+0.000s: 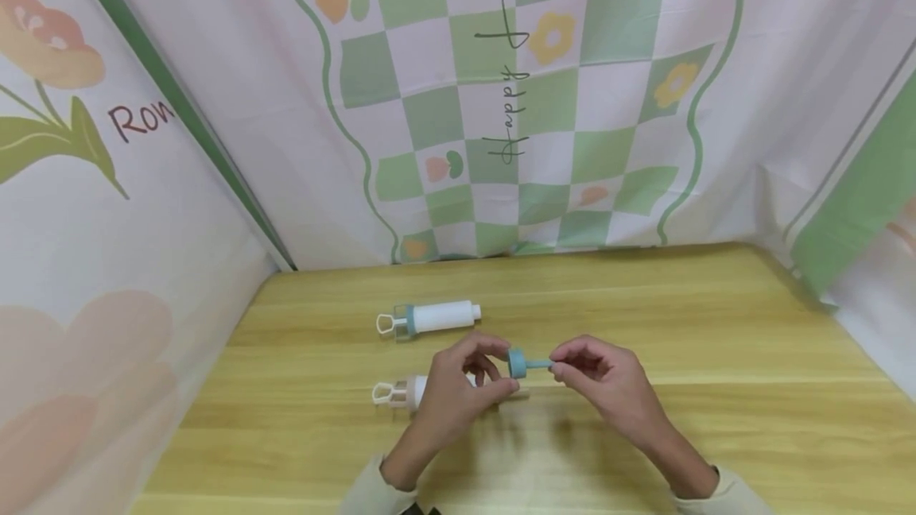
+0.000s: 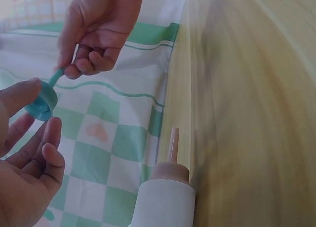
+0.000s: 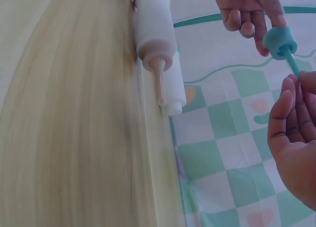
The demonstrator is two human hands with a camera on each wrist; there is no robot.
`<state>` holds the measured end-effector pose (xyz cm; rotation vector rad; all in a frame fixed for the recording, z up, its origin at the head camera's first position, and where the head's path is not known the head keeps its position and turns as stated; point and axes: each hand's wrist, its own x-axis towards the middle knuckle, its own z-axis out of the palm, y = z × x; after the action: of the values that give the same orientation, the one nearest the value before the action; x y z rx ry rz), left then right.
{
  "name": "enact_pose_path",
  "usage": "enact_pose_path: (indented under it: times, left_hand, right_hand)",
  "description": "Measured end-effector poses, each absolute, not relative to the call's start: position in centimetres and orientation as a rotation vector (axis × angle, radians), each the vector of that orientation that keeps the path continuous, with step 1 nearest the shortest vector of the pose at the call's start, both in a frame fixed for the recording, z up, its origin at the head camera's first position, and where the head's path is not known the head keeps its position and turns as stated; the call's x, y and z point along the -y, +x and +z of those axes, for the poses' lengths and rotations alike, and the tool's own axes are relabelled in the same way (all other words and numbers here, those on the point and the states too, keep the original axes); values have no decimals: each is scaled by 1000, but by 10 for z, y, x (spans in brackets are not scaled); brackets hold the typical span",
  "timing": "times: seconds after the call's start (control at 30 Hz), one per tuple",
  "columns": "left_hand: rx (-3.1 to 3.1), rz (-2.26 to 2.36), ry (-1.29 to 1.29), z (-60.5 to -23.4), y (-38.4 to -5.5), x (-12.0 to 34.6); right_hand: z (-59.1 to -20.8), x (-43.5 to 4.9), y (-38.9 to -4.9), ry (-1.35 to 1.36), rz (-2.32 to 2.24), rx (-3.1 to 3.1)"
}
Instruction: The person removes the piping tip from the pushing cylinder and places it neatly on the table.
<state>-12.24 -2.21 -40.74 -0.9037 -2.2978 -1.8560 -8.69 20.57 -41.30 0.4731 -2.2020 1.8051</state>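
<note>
Above the table a teal nozzle cap (image 1: pixel 517 363) is held between both hands, its thin spout pointing right. My left hand (image 1: pixel 458 392) pinches the wide round base between thumb and fingers, and my right hand (image 1: pixel 611 388) pinches the tip of the spout. In the left wrist view the hollow underside of the cap (image 2: pixel 45 102) shows. Partly behind the left hand lies a white tube (image 1: pixel 419 393) with a beige collar and a white looped handle. Its beige nozzle (image 2: pixel 174 145) is fitted at the other end. Farther back rests another white tube (image 1: pixel 444 315) with a teal collar, its short neck bare.
A light wood-grain table (image 1: pixel 300 451) lies under the hands. Behind it hangs a white curtain (image 1: pixel 544 102) with green checks and flowers. More printed cloth (image 1: pixel 107 245) closes off the left side, and a green-striped cloth (image 1: pixel 859 205) the right.
</note>
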Motion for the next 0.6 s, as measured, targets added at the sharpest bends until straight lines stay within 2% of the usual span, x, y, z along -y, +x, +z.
enact_pose_path:
  times: [0.6]
  left_hand:
    - [2222,-1928,-934,-412,-122,19]
  right_hand:
    - [-413,-197,-88,506,1847,2162]
